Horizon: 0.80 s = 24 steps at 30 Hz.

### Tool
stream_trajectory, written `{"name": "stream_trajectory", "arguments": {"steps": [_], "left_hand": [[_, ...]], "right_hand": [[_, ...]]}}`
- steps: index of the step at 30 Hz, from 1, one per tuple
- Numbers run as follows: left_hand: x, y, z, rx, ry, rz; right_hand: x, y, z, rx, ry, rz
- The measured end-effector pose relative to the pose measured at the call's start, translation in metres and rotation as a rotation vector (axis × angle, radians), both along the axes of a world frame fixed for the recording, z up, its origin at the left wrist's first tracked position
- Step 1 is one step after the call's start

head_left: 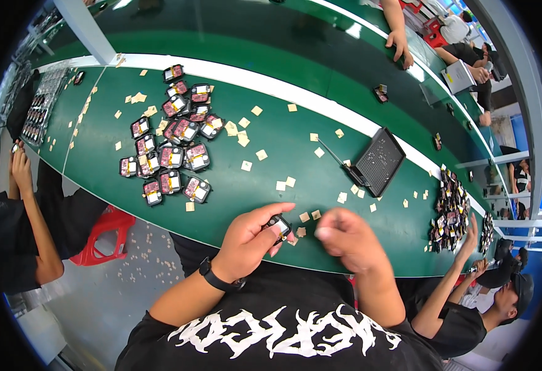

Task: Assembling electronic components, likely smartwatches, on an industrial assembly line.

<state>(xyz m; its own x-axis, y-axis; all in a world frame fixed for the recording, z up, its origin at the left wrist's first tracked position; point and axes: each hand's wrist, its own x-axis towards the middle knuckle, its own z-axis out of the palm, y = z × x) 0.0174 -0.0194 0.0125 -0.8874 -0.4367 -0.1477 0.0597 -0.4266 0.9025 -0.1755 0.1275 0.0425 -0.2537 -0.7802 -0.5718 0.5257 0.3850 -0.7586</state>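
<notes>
Near the table's front edge my left hand (250, 240) is closed around a small black device housing (279, 227), its thumb across the face. The housing has rounded corners and a pale inner part; fingers hide much of it. Just to the right, apart from the housing, hovers my right hand (347, 240), its fingers curled together and blurred. Whether anything is pinched there is hidden. Between the hands lie a few small cream paper squares (304, 217). Left of centre sits a loose cluster of similar black housings (171, 156) with pink, white and yellow parts.
A black tray (379, 162) holding tiny pieces rests tilted at the table's far edge, beside a thin tool (333, 153). A large heap of housings (449, 213) stands right. More paper squares dot the green table (221, 185). Co-workers sit on both sides, beside a red stool (107, 238).
</notes>
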Motion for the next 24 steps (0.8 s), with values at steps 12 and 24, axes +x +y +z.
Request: {"name": "stream_trajectory", "arguments": {"steps": [12, 24], "left_hand": [[-0.005, 0.002, -0.001, 0.123, -0.081, 0.059], [0.003, -0.001, -0.002, -0.26, 0.055, -0.089]], "right_hand": [[-0.132, 0.177, -0.015, 0.703, 1.997, -0.169], [-0.164, 0.193, -0.028, 0.936, 2.024, -0.085]]}}
